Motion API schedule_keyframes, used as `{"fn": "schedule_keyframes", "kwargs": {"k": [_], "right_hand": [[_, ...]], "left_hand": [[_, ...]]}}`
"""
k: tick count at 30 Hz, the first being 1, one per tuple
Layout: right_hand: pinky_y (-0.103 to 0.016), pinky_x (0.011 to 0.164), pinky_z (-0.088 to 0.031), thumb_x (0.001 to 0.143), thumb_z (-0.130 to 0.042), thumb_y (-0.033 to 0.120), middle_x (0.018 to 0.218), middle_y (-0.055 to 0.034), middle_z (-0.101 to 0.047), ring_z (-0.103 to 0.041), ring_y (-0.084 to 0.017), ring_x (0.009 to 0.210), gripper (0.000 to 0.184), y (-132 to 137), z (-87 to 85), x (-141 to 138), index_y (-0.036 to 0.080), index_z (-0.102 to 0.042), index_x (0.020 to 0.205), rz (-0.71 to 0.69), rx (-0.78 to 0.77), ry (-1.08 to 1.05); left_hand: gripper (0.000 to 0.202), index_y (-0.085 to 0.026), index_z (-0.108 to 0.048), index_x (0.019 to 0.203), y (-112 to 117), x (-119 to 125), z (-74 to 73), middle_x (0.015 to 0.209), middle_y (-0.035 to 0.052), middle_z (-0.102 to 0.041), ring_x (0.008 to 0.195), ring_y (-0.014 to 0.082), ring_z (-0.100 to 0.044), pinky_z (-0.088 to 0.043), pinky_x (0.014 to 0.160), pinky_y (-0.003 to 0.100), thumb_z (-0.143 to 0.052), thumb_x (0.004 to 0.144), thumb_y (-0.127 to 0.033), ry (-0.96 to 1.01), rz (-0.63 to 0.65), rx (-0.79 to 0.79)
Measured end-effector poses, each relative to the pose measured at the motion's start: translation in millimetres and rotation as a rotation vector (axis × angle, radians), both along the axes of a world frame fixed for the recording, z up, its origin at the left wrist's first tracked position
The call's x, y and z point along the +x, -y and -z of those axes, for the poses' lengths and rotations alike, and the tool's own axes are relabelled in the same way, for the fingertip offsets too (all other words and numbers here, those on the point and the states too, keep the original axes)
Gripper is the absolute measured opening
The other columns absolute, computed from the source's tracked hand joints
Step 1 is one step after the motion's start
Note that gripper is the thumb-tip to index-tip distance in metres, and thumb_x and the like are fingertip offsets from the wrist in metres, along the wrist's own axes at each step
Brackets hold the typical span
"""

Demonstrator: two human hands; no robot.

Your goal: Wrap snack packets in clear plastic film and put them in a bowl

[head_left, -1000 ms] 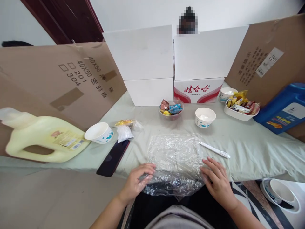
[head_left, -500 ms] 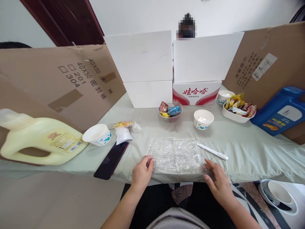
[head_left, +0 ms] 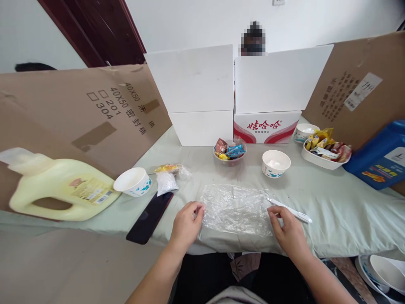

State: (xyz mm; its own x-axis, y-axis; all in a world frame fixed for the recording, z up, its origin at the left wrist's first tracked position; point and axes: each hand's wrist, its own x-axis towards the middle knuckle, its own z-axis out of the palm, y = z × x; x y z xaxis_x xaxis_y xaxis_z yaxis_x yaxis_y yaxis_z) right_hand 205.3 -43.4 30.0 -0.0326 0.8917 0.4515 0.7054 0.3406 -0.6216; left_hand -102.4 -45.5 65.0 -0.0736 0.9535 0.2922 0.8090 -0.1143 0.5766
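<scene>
A crinkled clear plastic bag (head_left: pixel 236 211) lies flat on the cloth-covered table in front of me. My left hand (head_left: pixel 186 223) pinches its left edge between thumb and index finger. At the opposite edge, my right hand (head_left: pixel 287 230) has thumb and index finger curled together on the plastic. A slim white utility knife (head_left: pixel 292 211) rests just beyond the right fingers, its tip by the bag's edge. To the left of my left hand lies a dark phone (head_left: pixel 148 219).
Paper bowls (head_left: pixel 133 181) (head_left: pixel 276 164), a small white packet (head_left: pixel 166 183), a clear bowl of wrapped snacks (head_left: pixel 230 152) and a white dish of packets (head_left: pixel 327 156) stand around. Yellow (head_left: pixel 63 190) and blue jugs (head_left: pixel 379 156) flank them. White boxes (head_left: pixel 202 93) line the back; a person is behind.
My right hand has moved in to the bag's right edge, its spread fingers now curled together. My left hand stays at the left edge. The view has shifted slightly.
</scene>
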Motion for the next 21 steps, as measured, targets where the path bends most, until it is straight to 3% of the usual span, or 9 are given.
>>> {"fn": "schedule_keyframes", "kwargs": {"k": [5, 8, 13, 17, 21], "right_hand": [[-0.03, 0.064, -0.05, 0.093, -0.042, 0.043, 0.081, -0.0019, -0.068, -0.066, -0.018, 0.072, 0.022, -18, 2.0, -2, 0.024, -0.053, 0.092, 0.044, -0.17, -0.083], [-0.031, 0.06, -0.048, 0.092, -0.041, 0.041, 0.077, -0.0031, -0.068, -0.066, -0.02, 0.067, 0.024, -33, 3.2, -4, 0.022, -0.054, 0.097, 0.088, -0.112, 0.002], [-0.032, 0.054, -0.043, 0.093, -0.036, 0.034, 0.074, -0.0041, -0.07, -0.066, -0.022, 0.062, 0.031, -55, 13.5, -5, 0.017, -0.055, 0.112, 0.2, 0.008, 0.319], [-0.032, 0.059, -0.046, 0.094, -0.037, 0.03, 0.083, -0.0079, -0.071, -0.068, -0.023, 0.07, 0.03, -57, 24.8, -4, 0.015, -0.055, 0.112, 0.209, 0.085, 0.479], [-0.033, 0.063, -0.048, 0.094, -0.037, 0.027, 0.088, -0.0092, -0.071, -0.068, -0.023, 0.076, 0.028, -55, 27.4, -4, 0.016, -0.055, 0.112, 0.21, 0.121, 0.504]], "left_hand": [[0.017, -0.021, -0.064, 0.084, -27, -1, -1.0, 0.076, 0.0006, -0.07, 0.069, 0.0172, -0.064, -0.045, 0.065, 0.027, -0.049, 0.087, -0.029, -0.005, -0.044, -0.118], [0.012, -0.021, -0.064, 0.086, -47, 1, 5.4, 0.074, 0.0001, -0.068, 0.07, 0.0171, -0.063, -0.045, 0.066, 0.027, -0.052, 0.086, -0.023, -0.07, -0.088, -0.123], [0.009, -0.019, -0.063, 0.092, -76, 6, 20.0, 0.078, 0.003, -0.065, 0.079, 0.0198, -0.062, -0.046, 0.074, 0.03, -0.058, 0.085, -0.021, -0.253, -0.151, -0.038], [0.007, -0.019, -0.062, 0.092, -84, 6, 34.8, 0.079, 0.0052, -0.065, 0.083, 0.0239, -0.06, -0.047, 0.072, 0.033, -0.057, 0.086, -0.022, -0.329, -0.126, -0.047], [0.009, -0.02, -0.06, 0.094, -84, 3, 45.1, 0.076, 0.0047, -0.064, 0.085, 0.0249, -0.059, -0.047, 0.074, 0.035, -0.055, 0.088, -0.023, -0.343, -0.103, -0.002]]}}
